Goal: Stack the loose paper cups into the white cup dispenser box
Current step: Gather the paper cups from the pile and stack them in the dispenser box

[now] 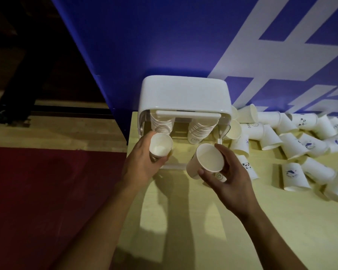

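The white cup dispenser box [184,94] stands at the back left of the pale table [193,221], its front open. Two stacks of cups sit inside it, a left stack [162,123] and a right stack [201,128]. My left hand [142,162] grips a white paper cup [160,144], mouth toward me, just below the left stack. My right hand [230,172] holds another paper cup [206,160] by its rim, in front of the box under the right stack. Several loose cups [293,145] lie on their sides to the right.
A blue wall panel with white stripes [203,39] rises right behind the box. The table's left edge [125,166] drops to a red and wooden floor [47,182]. A dark shape, perhaps a person's legs [18,88], stands at far left.
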Demonstrator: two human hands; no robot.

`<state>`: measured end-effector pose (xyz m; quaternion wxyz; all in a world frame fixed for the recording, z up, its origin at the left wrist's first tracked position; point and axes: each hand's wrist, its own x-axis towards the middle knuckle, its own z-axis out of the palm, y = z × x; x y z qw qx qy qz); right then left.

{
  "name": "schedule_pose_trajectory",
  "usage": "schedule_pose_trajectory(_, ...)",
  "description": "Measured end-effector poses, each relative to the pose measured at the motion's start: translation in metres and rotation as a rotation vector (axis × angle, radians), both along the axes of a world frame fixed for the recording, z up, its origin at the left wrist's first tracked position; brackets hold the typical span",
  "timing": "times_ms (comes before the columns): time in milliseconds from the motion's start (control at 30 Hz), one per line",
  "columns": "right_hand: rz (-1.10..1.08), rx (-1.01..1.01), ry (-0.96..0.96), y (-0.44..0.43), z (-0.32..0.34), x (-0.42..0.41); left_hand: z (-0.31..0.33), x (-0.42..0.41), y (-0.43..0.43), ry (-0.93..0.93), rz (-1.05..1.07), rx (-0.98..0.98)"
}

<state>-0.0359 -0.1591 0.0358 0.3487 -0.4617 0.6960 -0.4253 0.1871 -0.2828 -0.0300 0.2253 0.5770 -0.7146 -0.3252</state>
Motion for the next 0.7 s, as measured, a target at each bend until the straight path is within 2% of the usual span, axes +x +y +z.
schedule_pose_trajectory(367,0.039,-0.051,0.109,-0.017,0.005,0.002,-0.013,0.003,-0.005,-0.101,-0.123,-0.030)
schedule_pose_trajectory(500,0.063,-0.108,0.126,-0.041,0.010,0.020,0.003,0.009,-0.003,0.020,-0.103,0.048)
schedule_pose_trajectory(700,0.185,-0.173,0.137,-0.078,-0.004,0.055,0.028,0.028,0.008,0.322,0.053,0.018)
